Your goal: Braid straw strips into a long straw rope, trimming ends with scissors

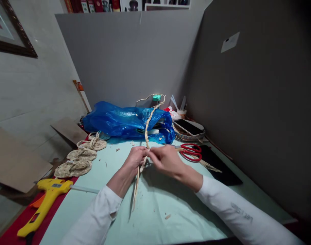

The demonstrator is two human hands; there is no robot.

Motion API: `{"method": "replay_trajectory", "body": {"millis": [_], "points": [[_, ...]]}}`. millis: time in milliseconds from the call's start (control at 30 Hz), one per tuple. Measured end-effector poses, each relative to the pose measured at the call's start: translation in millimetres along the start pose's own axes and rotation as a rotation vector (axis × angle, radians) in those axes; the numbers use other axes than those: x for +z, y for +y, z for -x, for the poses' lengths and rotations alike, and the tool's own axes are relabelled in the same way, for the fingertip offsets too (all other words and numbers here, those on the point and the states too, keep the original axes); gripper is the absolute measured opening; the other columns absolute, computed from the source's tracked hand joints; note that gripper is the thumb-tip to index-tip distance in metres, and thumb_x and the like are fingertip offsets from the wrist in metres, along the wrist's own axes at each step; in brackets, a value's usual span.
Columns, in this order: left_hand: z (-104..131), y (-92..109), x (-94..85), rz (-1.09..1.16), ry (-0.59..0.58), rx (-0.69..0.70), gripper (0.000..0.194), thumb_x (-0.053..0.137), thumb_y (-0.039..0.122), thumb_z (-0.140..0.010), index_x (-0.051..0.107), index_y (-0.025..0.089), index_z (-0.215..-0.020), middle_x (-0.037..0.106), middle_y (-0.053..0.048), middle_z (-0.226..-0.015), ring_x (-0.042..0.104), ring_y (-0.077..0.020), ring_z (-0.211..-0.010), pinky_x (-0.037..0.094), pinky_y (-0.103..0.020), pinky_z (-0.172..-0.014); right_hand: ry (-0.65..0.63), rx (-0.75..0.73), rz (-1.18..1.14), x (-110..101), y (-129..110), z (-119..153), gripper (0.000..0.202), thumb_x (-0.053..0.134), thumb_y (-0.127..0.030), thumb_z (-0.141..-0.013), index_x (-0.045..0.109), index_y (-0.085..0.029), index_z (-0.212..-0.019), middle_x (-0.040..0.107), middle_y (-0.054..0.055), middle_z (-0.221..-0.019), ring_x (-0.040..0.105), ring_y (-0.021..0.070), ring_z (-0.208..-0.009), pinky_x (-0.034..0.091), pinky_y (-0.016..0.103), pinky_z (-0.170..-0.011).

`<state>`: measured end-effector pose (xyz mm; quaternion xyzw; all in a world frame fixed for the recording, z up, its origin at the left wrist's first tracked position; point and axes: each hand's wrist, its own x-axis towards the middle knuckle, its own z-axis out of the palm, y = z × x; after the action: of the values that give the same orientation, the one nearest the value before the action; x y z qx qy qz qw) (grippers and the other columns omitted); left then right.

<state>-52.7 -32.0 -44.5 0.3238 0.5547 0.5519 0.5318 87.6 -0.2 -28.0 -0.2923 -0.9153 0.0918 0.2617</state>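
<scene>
A pale twisted straw cord rises from between my hands and curves away over the blue plastic bag. Its loose strands hang down toward the cloth. My left hand pinches the cord at the lower end of the twisted part. Close against it, my right hand is also closed on the cord, thumb and fingertips meeting at the same spot. Red-handled scissors lie just beyond my right hand, with flat dry strips partly beneath them.
Several small woven straw slippers line the left edge. A yellow glue gun lies front left. Behind my hands are the blue plastic bag and a phone on a basket. Grey panels stand behind and to the right.
</scene>
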Motion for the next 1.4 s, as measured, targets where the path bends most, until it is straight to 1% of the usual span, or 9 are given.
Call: {"method": "replay_trajectory", "body": {"millis": [67,233,367,533,667,900,1133,1267,1400], "points": [[3,1,4.6,-0.017,-0.031,0.009,0.014,0.069,0.018,-0.058,0.057,0.013,-0.052,0.042,0.006,-0.039,0.027,-0.0025,-0.034,0.013,-0.019,-0.038,0.135,0.191,-0.212,-11,13,-8,0.038,0.046,-0.042,-0.093,0.062,-0.015,-0.07,0.058,0.003,-0.057,0.049,0.0127,-0.054,0.03,0.026,-0.055],[14,-2,18.9,-0.212,-0.104,0.162,0.02,0.069,0.028,-0.062,0.06,0.014,-0.051,0.045,0.004,-0.043,0.031,-0.0059,-0.042,0.02,-0.021,-0.044,-0.116,0.273,-0.83,-12,34,-14,0.035,0.059,-0.047,-0.082,0.053,-0.017,-0.066,0.045,-0.004,-0.057,0.038,0.0081,-0.05,0.027,0.022,-0.049],[16,-5,21.4,-0.294,-0.15,0.237,0.024,0.068,0.036,-0.067,0.063,0.014,-0.057,0.036,0.007,-0.044,0.023,-0.0061,-0.044,0.016,-0.021,-0.045,0.072,0.422,-1.066,6,37,-14,0.032,0.061,-0.044,-0.077,0.048,-0.018,-0.064,0.035,-0.008,-0.05,0.029,0.0072,-0.044,0.024,0.023,-0.045],[10,-14,25.2,-0.35,-0.069,0.316,0.025,0.061,0.036,-0.074,0.064,0.014,-0.063,0.055,0.0,-0.059,0.039,-0.01,-0.052,0.027,-0.022,-0.05,0.284,0.537,-0.992,26,49,-17,0.033,0.061,-0.045,-0.075,0.049,-0.019,-0.06,0.04,-0.005,-0.05,0.035,0.0089,-0.046,0.025,0.024,-0.046],[6,-19,29.5,-0.412,0.004,0.375,0.021,0.057,0.032,-0.075,0.068,0.015,-0.069,0.058,-0.001,-0.061,0.048,-0.0142,-0.06,0.035,-0.023,-0.057,0.316,0.579,-0.997,33,56,-18,0.033,0.061,-0.047,-0.076,0.052,-0.018,-0.062,0.043,-0.004,-0.05,0.038,0.0097,-0.047,0.025,0.024,-0.046],[7,-24,21.5,-0.338,0.019,0.234,0.019,0.063,0.032,-0.07,0.068,0.014,-0.067,0.052,0.002,-0.054,0.041,-0.0107,-0.05,0.03,-0.022,-0.05,-0.039,0.571,-1.354,17,57,-16,0.039,0.071,-0.05,-0.07,0.059,-0.013,-0.073,0.044,-0.005,-0.056,0.036,0.0062,-0.048,0.024,0.021,-0.046],[9,-14,19.0,-0.166,-0.04,0.271,0.022,0.063,0.037,-0.074,0.062,0.015,-0.072,0.059,0.001,-0.059,0.053,-0.0127,-0.056,0.04,-0.023,-0.056,-0.306,0.296,-1.085,3,42,-9,0.03,0.058,-0.045,-0.085,0.054,-0.016,-0.076,0.051,-0.001,-0.069,0.048,0.0115,-0.061,0.037,0.025,-0.059],[10,-5,19.9,-0.037,-0.087,0.231,0.035,0.07,0.035,-0.068,0.051,0.02,-0.094,0.057,0.006,-0.058,0.039,-0.0062,-0.042,0.027,-0.018,-0.045,-0.243,0.205,-0.858,-1,34,-6,0.024,0.049,-0.037,-0.092,0.052,-0.018,-0.076,0.048,-0.003,-0.068,0.041,0.0107,-0.059,0.033,0.024,-0.058],[8,-2,18.2,-0.012,-0.149,0.23,0.039,0.069,0.03,-0.068,0.044,0.021,-0.096,0.059,0.006,-0.061,0.036,-0.0041,-0.042,0.024,-0.017,-0.045,-0.253,0.115,-0.784,-5,41,-7,0.032,0.044,-0.036,-0.094,0.053,-0.018,-0.069,0.05,-0.002,-0.067,0.042,0.0112,-0.061,0.032,0.025,-0.061]]}}
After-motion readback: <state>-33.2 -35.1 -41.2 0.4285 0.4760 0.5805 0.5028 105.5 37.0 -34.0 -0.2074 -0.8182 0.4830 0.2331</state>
